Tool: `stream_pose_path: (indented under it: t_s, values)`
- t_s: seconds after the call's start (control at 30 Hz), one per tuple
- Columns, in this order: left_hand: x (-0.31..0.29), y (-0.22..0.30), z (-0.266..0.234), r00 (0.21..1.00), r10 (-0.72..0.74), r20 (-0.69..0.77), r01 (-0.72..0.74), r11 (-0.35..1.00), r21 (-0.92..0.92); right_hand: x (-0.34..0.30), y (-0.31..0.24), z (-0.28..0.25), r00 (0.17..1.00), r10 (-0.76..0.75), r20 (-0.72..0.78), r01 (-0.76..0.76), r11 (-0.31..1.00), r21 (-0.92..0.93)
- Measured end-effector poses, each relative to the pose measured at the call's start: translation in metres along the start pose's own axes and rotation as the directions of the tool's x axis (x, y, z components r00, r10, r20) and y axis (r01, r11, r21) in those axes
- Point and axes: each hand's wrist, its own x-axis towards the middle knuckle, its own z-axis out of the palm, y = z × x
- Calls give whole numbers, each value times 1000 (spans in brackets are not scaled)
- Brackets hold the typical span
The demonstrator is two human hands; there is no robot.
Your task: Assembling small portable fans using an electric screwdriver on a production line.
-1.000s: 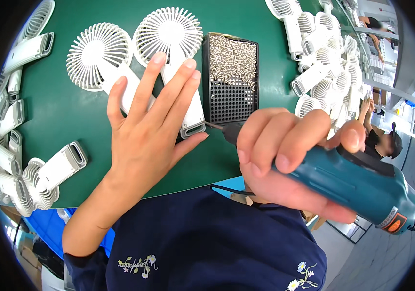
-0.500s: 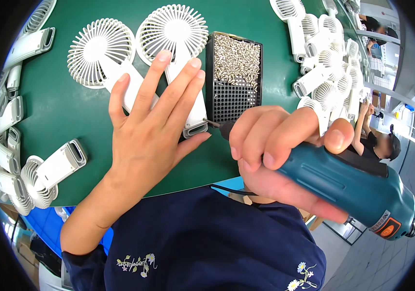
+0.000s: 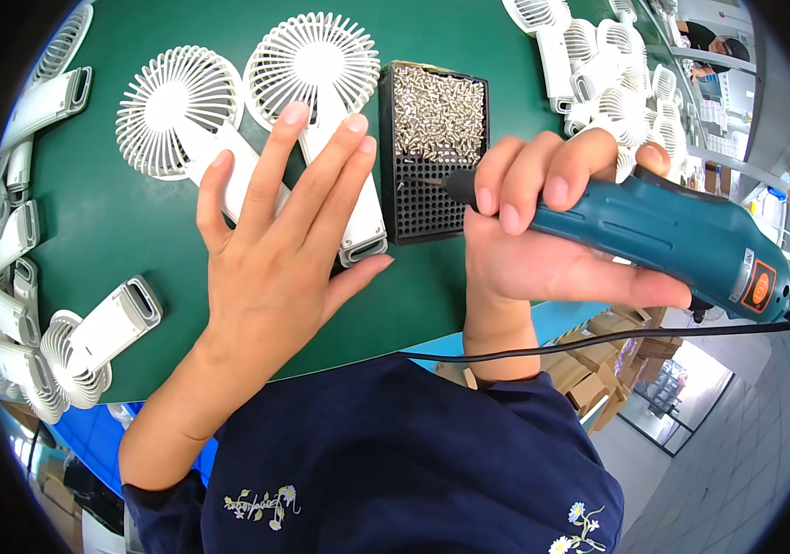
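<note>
My left hand lies flat with its fingers spread across the handles of two white handheld fans, a left one and a right one. My right hand is wrapped around a teal electric screwdriver, which lies nearly level. Its bit points left, over the perforated part of a black screw tray. Small silvery screws are heaped in the tray's far part. Whether the bit carries a screw is too small to tell.
More white fans lie along the table's left edge, and a pile of them covers the far right. The screwdriver's black cord runs past the near edge of the green table. Another person is at the far right.
My right hand has drawn the screwdriver from the right fan's handle end up and rightward to over the screw tray. My left hand stays on the fans; the view has shifted slightly.
</note>
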Motion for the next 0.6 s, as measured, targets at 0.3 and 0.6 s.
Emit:
stream_pose_path:
  t_s: [0.3, 0.6]
  values:
    - [-8, -17, -1, 961, 75, -265, -147, 954, -261, -3, -28, 34, 999, -37, 6, 37, 998, 49]
    - [-6, -16, 8, 912, 80, -402, -275, 847, -456, -10, -24, 51, 999, 31, 37, -34, 996, 86]
